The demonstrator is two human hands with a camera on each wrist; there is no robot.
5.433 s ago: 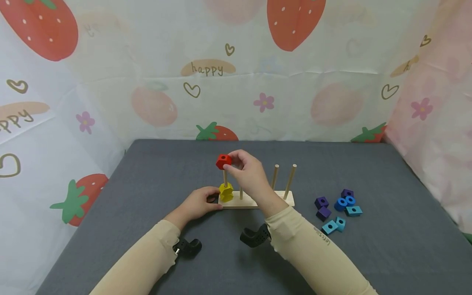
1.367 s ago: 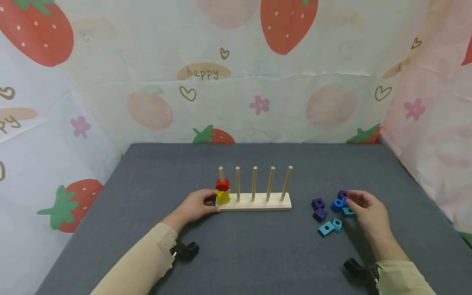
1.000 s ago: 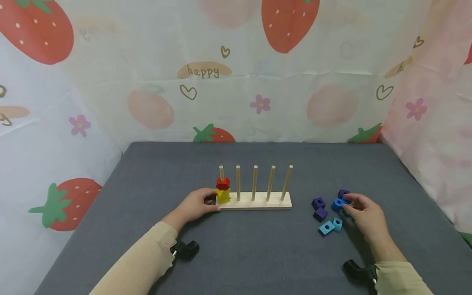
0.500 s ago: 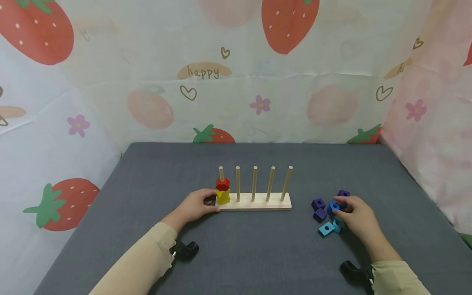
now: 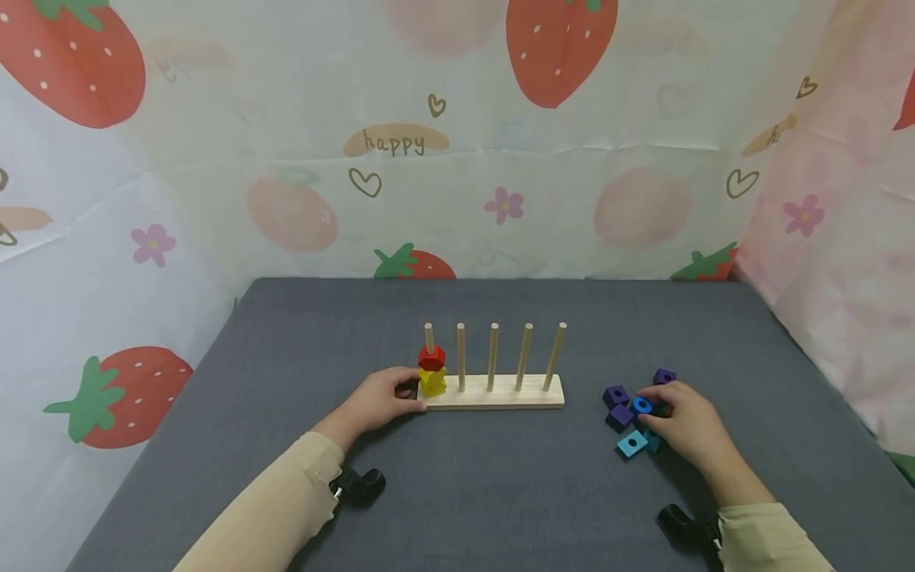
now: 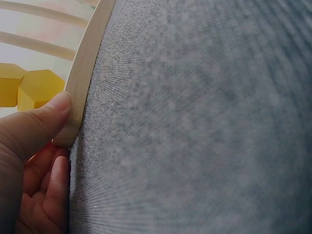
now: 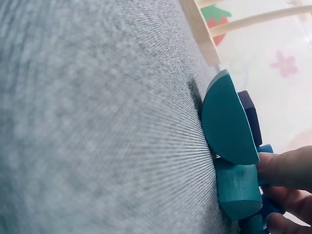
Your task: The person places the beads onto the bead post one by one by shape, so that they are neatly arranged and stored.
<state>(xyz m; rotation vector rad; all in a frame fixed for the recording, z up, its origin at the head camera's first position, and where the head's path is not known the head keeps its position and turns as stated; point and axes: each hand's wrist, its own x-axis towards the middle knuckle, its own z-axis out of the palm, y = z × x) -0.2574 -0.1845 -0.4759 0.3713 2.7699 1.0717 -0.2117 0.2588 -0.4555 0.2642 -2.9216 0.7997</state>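
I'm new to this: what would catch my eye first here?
Probably the red faceted block above yellow faceted blocks on the leftmost peg of the pale wooden five-peg rack, near the middle of the grey table. Next, on the right, purple cubes and a teal rectangular block lie close to a blue round block in the person's right grip. Behind, big red printed strawberries brighten the pale cloth backdrop.

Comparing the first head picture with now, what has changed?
The red block, earlier held over the leftmost peg, has been let go and sits on that peg above the yellow blocks. The right hand moved away to the right and now pinches a blue ring, shifted slightly left toward two purple blocks. The left hand still holds the wooden base by its left end.
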